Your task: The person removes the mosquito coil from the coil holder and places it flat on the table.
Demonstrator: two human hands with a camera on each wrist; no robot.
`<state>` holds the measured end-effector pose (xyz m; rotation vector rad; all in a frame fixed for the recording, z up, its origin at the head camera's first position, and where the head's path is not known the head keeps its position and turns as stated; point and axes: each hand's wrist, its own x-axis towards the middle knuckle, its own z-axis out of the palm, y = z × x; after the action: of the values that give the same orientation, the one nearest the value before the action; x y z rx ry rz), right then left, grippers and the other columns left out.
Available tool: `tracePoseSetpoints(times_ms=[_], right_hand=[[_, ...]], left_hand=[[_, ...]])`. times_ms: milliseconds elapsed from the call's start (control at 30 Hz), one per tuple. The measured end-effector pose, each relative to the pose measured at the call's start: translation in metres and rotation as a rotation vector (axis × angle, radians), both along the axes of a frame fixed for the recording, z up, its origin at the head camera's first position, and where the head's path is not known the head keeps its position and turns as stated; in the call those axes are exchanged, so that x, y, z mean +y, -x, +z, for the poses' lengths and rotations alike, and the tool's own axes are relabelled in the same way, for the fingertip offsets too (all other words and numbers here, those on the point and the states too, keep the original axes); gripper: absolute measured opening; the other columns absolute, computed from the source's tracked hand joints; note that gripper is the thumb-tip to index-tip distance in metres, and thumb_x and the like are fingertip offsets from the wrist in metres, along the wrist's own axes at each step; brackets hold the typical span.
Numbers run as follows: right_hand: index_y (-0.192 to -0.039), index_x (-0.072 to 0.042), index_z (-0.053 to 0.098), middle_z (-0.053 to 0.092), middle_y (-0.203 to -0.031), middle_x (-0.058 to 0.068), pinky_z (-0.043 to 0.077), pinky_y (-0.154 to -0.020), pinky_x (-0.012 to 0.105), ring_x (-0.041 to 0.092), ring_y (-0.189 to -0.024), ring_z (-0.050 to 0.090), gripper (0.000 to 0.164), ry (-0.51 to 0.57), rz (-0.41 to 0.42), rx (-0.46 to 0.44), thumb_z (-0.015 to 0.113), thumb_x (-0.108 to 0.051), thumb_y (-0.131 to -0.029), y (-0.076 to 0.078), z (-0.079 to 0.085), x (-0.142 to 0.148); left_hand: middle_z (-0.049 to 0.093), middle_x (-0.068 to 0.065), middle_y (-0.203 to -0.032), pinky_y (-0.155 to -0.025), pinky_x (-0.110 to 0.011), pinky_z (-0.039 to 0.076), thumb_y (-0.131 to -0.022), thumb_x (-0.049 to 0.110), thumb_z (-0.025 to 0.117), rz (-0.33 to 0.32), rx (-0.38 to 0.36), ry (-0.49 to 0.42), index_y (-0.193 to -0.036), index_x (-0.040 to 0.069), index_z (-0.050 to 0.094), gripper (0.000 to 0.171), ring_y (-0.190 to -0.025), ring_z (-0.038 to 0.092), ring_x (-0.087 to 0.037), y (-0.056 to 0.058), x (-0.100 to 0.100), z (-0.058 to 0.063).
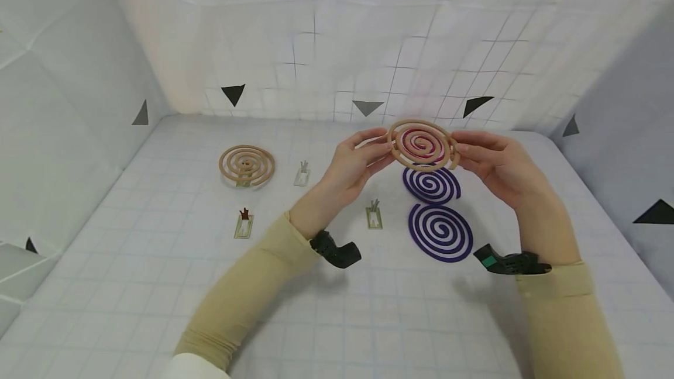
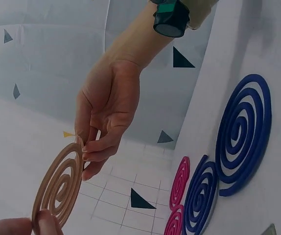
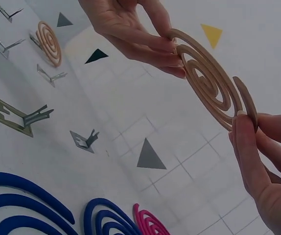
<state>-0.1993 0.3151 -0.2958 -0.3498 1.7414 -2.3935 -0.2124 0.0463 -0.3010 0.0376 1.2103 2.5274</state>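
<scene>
A tan mosquito coil point(image 1: 421, 143) is held up above the far part of the table, between both hands. My left hand point(image 1: 360, 159) pinches its left edge between thumb and fingers. The opposite edge is pinched by my right hand point(image 1: 497, 162), near the coil's loose outer end point(image 3: 247, 95). Behind and below it lie two dark blue coils, a nearer one point(image 1: 444, 231) and a farther one point(image 1: 430, 183). Pink coils point(image 2: 179, 181) lie beyond these; in the head view the tan coil partly hides them, and pink shows through its gaps.
Another tan coil point(image 1: 246, 164) sits on a small metal stand at the left. More such stands are spread about: one with a reddish prong point(image 1: 243, 226), a silver one point(image 1: 301, 176) and a greenish one point(image 1: 374, 216). White walls with triangle markers enclose the table.
</scene>
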Motion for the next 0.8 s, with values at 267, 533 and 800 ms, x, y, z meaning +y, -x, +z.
tracePoseSetpoints(times_ms=[267,533,800], right_hand=[[-0.122,0.001,0.069,0.07,-0.116,0.009,0.056,-0.091,0.022,0.016,-0.101,0.07,0.03,-0.004,-0.068,-0.009,0.051,0.007,-0.099,-0.002,0.002,0.024],[-0.122,0.001,0.07,0.071,-0.114,0.008,0.057,-0.089,0.021,0.017,-0.101,0.069,0.029,0.028,-0.146,-0.057,0.053,0.006,-0.098,-0.002,0.003,0.044],[-0.123,0.002,0.068,0.072,-0.115,0.009,0.056,-0.091,0.022,0.017,-0.103,0.069,0.031,0.008,-0.106,-0.021,0.05,0.007,-0.099,0.001,-0.002,0.055]], left_hand=[[0.067,-0.016,-0.114,-0.097,-0.036,0.056,-0.094,-0.01,0.059,0.036,-0.031,-0.02,-0.123,-0.002,0.061,0.03,-0.092,0.066,-0.018,0.003,0.031,0.004],[0.065,-0.008,-0.1,-0.101,-0.041,0.053,-0.093,-0.009,0.06,0.037,-0.061,-0.069,-0.116,0.002,0.064,0.026,-0.09,0.065,-0.018,0.006,0.059,0.005],[0.068,-0.006,-0.097,-0.094,-0.038,0.057,-0.091,-0.011,0.061,0.059,-0.072,-0.044,-0.115,0.002,0.065,0.027,-0.089,0.067,-0.019,0.008,0.072,-0.006]])
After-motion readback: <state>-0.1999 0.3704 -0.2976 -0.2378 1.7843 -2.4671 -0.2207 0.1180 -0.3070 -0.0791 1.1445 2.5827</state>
